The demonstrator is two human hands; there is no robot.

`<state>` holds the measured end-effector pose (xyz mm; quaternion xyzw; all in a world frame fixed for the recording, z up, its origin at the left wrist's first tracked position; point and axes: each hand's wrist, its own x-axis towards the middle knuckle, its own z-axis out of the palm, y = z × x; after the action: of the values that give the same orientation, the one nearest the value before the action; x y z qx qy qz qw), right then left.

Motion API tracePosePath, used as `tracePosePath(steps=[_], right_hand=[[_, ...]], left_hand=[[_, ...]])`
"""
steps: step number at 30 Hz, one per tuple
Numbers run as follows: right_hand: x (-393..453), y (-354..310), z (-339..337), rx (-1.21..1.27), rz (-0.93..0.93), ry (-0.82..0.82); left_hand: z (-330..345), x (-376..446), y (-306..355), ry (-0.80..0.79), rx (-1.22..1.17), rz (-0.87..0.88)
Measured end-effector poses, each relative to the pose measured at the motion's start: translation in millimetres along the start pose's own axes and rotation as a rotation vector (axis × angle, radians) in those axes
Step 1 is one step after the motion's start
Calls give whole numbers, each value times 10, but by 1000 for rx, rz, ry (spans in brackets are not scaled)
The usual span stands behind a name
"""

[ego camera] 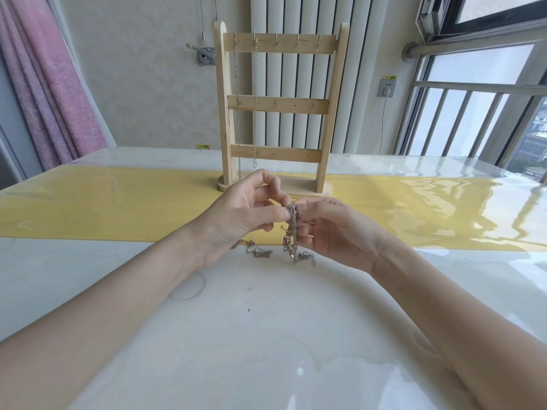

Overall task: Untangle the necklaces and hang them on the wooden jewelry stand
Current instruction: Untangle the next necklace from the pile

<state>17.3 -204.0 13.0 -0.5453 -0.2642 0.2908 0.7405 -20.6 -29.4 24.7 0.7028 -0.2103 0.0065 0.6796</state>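
Left hand [241,213] and right hand [328,229] meet above the glossy white table [266,335], both pinching a tangled bunch of fine metal necklace chains [292,224]. Loose ends and a small bar-shaped pendant [262,254] trail onto the table. Behind, on a yellow runner [118,208], stands the pale wooden jewelry stand [276,113]; two thin chains [255,105] hang from its top-rail hooks.

Glossy table [266,335] with wooden stand [276,113]
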Motion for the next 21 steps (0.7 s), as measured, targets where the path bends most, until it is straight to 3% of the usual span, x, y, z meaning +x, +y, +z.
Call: tracePosePath(steps=[10,21], right_hand=[[19,8,-5,-443,-185,174],[-5,-14,-32,-281,-3,57]], left_hand=[[-27,-9,-10,73,333,-2],[-13,-31,43,8,180,-104]])
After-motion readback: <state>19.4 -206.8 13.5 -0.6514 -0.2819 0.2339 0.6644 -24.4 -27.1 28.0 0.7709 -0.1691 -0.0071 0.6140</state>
